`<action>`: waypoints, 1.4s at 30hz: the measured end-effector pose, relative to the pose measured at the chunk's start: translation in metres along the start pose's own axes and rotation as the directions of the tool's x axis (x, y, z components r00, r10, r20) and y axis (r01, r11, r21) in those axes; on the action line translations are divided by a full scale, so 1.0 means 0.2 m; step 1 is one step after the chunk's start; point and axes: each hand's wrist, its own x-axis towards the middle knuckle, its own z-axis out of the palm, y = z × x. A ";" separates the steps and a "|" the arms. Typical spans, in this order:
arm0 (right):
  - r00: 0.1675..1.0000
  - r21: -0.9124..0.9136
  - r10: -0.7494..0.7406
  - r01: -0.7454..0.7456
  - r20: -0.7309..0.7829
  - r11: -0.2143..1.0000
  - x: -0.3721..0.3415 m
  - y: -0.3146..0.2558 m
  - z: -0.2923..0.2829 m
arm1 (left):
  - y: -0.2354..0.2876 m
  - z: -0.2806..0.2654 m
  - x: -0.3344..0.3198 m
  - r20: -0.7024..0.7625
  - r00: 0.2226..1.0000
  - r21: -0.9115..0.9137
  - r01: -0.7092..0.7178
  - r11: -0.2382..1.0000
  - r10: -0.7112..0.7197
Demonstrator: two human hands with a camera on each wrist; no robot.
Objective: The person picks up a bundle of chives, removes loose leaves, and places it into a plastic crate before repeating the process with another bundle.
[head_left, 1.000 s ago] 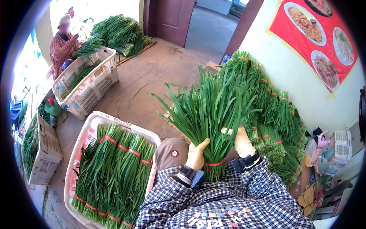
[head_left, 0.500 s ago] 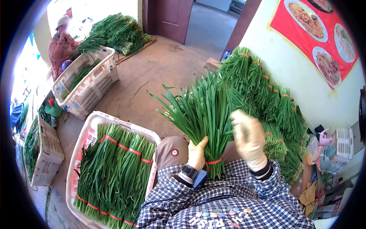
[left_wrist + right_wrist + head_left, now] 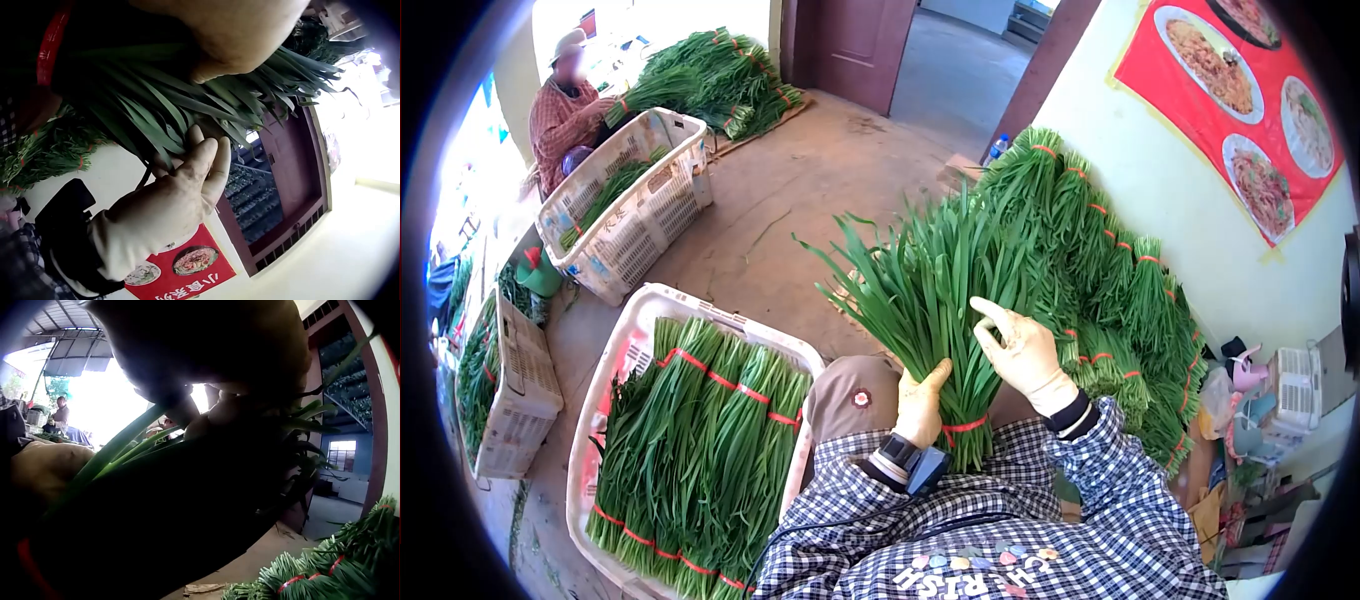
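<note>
A bunch of garlic chives [image 3: 930, 270], tied low with a red band [image 3: 966, 426], stands upright over the lap with its leaves fanning upward. Gloved in pale cream, my left hand [image 3: 920, 405] grips it just above the band, thumb across the front. My right hand [image 3: 1025, 355], also gloved, is at the right side of the leaves, index finger extended and a gap below it. In the left wrist view, the fingers of that hand [image 3: 181, 181] touch the leaf edges. The right wrist view is dark over most of the bunch.
A white crate [image 3: 645, 310] of banded chives sits at my left. More bunches [image 3: 1120, 270] are piled along the right wall. Behind, a person [image 3: 565, 115] sits by another crate [image 3: 655, 215] and a heap of chives [image 3: 710, 80]. A doorway [image 3: 950, 75] lies ahead.
My right hand moved off the leaves toward the right, then came back to their right side with the index finger extended. My left hand keeps its grip on the bunch.
</note>
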 end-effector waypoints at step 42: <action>0.756 -0.295 -0.158 0.426 0.635 0.856 0.17 0.02 0.04 | -0.09 -0.14 0.01 -0.009 0.987 0.319 -0.147 0.936 0.158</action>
